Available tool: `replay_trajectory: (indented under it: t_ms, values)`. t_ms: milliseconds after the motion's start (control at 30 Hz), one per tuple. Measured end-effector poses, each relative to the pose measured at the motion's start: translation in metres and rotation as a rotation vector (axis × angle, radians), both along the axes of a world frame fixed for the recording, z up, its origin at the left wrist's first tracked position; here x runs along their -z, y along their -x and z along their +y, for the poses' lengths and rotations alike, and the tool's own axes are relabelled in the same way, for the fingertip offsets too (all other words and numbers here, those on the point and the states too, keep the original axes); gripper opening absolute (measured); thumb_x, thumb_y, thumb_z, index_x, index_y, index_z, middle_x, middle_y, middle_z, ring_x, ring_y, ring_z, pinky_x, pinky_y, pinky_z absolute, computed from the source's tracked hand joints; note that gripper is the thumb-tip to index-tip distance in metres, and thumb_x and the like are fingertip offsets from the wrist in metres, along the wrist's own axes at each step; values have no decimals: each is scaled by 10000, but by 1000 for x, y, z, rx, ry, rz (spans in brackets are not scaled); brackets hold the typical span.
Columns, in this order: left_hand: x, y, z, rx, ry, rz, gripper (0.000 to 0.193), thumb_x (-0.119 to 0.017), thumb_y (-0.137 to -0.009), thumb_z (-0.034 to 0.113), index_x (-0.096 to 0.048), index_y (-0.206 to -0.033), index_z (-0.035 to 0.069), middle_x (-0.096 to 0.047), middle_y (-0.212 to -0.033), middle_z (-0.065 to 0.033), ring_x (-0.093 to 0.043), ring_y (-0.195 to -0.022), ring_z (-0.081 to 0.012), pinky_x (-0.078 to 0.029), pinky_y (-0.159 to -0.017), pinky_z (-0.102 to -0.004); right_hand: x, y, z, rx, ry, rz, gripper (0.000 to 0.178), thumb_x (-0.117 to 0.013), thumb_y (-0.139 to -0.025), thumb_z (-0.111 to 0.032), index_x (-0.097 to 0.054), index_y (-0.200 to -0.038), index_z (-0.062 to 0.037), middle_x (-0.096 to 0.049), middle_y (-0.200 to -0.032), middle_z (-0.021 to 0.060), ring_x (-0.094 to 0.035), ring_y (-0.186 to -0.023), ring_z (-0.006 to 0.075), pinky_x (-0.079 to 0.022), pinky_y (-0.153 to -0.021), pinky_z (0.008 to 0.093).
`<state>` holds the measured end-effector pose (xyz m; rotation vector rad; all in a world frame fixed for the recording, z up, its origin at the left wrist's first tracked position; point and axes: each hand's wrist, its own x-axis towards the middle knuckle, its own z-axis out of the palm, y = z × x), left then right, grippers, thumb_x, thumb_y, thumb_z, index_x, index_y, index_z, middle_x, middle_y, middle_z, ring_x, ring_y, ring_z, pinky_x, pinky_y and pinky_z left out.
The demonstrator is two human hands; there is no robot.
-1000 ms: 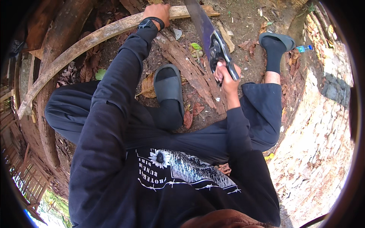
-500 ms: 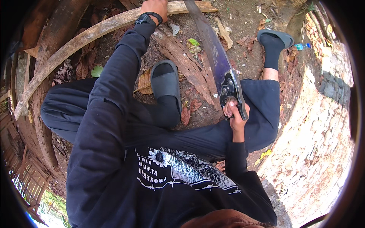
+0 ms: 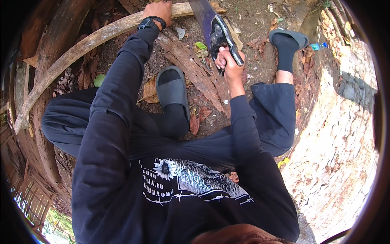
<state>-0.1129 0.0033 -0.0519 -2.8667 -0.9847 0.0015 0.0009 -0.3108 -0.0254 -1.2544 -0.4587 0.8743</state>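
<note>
A long wooden plank (image 3: 81, 49), looking curved in this view, runs from the left side up to the top edge. My left hand (image 3: 159, 13), with a dark watch on its wrist, grips the plank near its far right end. In my right hand (image 3: 230, 64) is the black handle of a handsaw (image 3: 202, 21). The saw's dark, purplish blade crosses the plank just right of my left hand. Its far end lies beyond the top edge, and I cannot tell how deep the teeth sit in the wood.
A weathered piece of wood (image 3: 195, 71) lies on the dirt between my sandalled feet, among dry leaves (image 3: 150, 91). On the right is a large pale log or trunk (image 3: 329, 150), with a small plastic bottle (image 3: 318, 46) near it. Dark timbers (image 3: 50, 61) stand at the left.
My right hand has pushed the handsaw away from my body, toward the top edge, so less of the blade shows. My left hand stays on the plank; the whole view has shifted slightly.
</note>
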Motion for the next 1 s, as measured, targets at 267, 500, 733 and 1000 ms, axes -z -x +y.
replay_trajectory:
  t_ms: [267,500,733,1000]
  values:
    - [7,-2,4,-20,0,13,431,-816,-819,259,-726,-1229,159,-790,-1009,-178,-780,-937,-375,-645,-836,-517,-14,16,-59,13,51,-12,135,-708,-959,-7,-605,-876,17,-520,-622,7,-475,-509,86,-381,-489,279]
    - [-16,-5,-9,-76,58,24,345,-816,-769,275,-769,-1084,143,-797,-980,-157,-785,-935,-337,-635,-820,-464,-76,52,-216,58,179,-56,102,-620,-969,41,-561,-886,43,-490,-610,50,-453,-507,119,-390,-501,307]
    - [-3,0,1,4,-3,26,470,-825,-816,267,-717,-1260,160,-790,-1035,-175,-780,-962,-355,-646,-852,-495,-34,27,-150,8,79,-12,139,-633,-976,29,-576,-849,33,-504,-609,28,-458,-495,104,-380,-486,288]
    - [-9,-4,-4,-20,36,49,448,-820,-813,267,-723,-1240,170,-791,-1055,-167,-779,-974,-360,-644,-875,-496,0,2,-5,-7,8,-43,204,-711,-956,-20,-594,-788,-16,-526,-616,-13,-479,-501,79,-380,-484,281]
